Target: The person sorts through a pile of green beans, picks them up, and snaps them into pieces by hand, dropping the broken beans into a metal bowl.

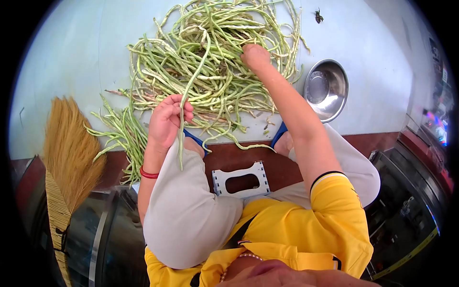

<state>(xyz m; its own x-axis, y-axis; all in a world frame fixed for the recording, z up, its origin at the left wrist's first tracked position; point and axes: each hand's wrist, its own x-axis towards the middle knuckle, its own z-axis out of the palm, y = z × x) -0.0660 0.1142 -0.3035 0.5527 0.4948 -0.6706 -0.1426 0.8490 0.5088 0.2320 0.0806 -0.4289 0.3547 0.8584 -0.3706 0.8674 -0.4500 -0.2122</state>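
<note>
1. The beans (222,88) lie in a wide, tangled pile on the pale floor (71,62), running from its near edge, where a red strip (370,140) borders it, up to the top of the view.
2. The left hand (165,119) is in front of the pile's near left side, palm partly turned up. Its fingers are loosely curled, with one long bean (191,81) lightly held between thumb and fingers. That bean's upper part stretches over the pile; its lower end hangs by the left knee.
3. The right hand (256,57) reaches into the pile's right side, fingers bent in against the beans. Their tips are hidden, so I cannot tell how far they are open or what they grip.
4. A smaller bunch (125,131) lies left of the pile, across the floor's near edge, just beside the left forearm.
5. A steel bowl (339,99) stands on the floor right of the pile, near the right forearm. A dark scrap (319,16) lies farther off, beyond the bowl.
6. A broom (74,148) is at the left, bristles over the floor's near edge.
7. A stool (261,176) shows between the person's legs.
</note>
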